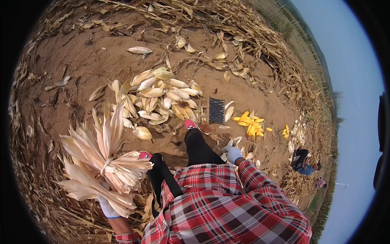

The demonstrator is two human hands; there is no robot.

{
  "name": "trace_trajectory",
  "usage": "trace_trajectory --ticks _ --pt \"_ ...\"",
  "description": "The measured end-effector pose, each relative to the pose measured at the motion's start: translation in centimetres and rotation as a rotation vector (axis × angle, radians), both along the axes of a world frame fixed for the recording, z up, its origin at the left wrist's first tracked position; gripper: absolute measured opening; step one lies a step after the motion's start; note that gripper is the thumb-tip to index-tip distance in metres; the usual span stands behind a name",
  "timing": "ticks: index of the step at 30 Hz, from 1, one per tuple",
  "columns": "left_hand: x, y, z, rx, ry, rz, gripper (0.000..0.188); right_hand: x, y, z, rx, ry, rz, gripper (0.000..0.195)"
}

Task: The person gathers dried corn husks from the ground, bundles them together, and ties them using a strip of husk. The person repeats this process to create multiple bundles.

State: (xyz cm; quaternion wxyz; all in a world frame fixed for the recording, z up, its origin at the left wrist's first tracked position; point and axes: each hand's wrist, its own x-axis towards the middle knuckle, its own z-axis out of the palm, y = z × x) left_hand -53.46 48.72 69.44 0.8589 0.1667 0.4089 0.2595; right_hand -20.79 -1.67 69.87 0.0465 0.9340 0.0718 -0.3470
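My left hand point(108, 208), in a white knit glove with a blue cuff, grips a large bundle of dried corn husks point(112, 170). The bundle is tied round its middle with a husk strip, and its ends fan out, hiding most of my fingers. On the other side, my right hand point(233, 154), gloved the same way, is low beside my thigh among loose pale husks point(237, 141). Whether its fingers hold a husk is unclear. Before my feet lies a heap of corn ears still in their husks point(161, 93).
A dark rectangular slatted panel in a frame point(216, 110) lies right of the heap. Beyond it is a pile of bare yellow corn cobs point(251, 124). Dry stalks point(268, 39) ring the bare soil. Another person point(304, 166) sits at far right near more husks.
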Motion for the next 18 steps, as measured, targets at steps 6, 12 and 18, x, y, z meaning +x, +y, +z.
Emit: trace_trajectory --ticks 6,12,18 --pt "4.1 -1.7 2.1 0.059 0.123 -0.149 0.049 1.4 -1.2 -1.0 0.073 0.022 -0.089 0.027" --pt "10.7 -6.9 5.8 0.117 0.238 -0.227 0.044 6.3 -5.9 -5.5 0.269 0.086 -0.093 0.033" --pt "17.6 -13.2 4.1 0.064 0.243 -0.470 0.038 14.8 -11.9 -10.5 0.356 0.064 -0.158 0.033"
